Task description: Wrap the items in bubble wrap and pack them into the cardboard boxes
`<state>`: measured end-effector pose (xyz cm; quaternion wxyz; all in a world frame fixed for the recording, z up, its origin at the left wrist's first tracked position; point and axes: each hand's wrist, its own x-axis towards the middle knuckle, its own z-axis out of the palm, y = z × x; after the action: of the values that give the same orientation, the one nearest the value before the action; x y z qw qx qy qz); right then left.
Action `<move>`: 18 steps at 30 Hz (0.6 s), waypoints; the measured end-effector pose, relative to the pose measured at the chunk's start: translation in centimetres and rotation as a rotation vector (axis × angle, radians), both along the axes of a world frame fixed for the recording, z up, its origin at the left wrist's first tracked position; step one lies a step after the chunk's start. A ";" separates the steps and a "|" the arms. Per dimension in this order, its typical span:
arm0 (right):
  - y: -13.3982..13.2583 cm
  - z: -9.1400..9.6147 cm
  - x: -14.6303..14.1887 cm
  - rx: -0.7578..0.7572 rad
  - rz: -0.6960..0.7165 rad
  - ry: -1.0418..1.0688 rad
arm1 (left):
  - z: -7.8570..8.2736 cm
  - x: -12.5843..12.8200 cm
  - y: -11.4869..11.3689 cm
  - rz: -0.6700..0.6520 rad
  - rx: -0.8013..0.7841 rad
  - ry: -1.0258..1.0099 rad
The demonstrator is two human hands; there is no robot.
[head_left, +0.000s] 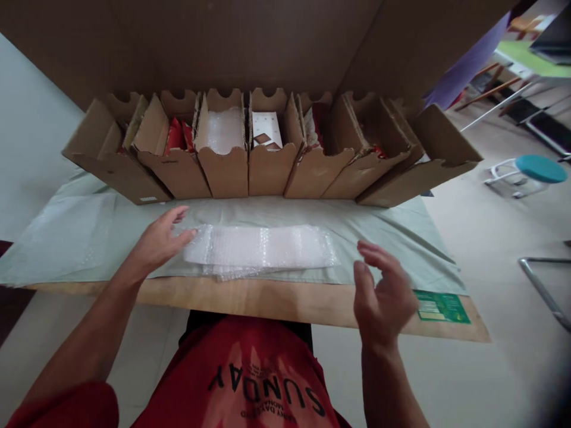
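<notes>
A long folded bundle of bubble wrap point(281, 246) lies on the pale green cloth point(366, 226) in front of me. At its left end is my left hand point(163, 241), thumb and fingers apart, holding nothing; whether the thumb touches the wrap I cannot tell. My right hand point(383, 291) hovers to the right of the bundle, near the table's front edge, with fingers curved, apart from the thumb and nothing between them. Flat sheets of bubble wrap point(62, 229) lie at the left end of the cloth.
Several open cardboard bins point(270, 172) stand in a row at the back, some holding red packets point(178, 135), bubble wrap point(224, 131) or a white box point(266, 128). A tall cardboard panel point(250, 47) rises behind. A green packet point(441, 306) lies front right; a stool point(540, 169) stands beyond.
</notes>
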<state>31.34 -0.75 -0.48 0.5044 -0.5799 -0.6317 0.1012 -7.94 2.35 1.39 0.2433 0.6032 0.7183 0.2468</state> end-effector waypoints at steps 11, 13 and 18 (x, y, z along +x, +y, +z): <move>5.2 -8.4 -5.1 -0.260 0.479 -0.632 | -7.6 9.7 -1.8 -0.578 -0.036 0.347; 6.2 -9.2 -3.6 -0.216 0.526 -0.619 | -8.6 9.2 -2.0 -0.573 -0.041 0.347; 10.0 -2.0 -3.2 -0.026 0.471 -0.506 | -9.2 9.0 -2.5 -0.570 0.010 0.300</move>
<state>28.13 9.26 -2.44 0.2871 -0.4313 -0.8519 0.0762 1.05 -0.13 -7.85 0.1910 0.8108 0.5474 0.0803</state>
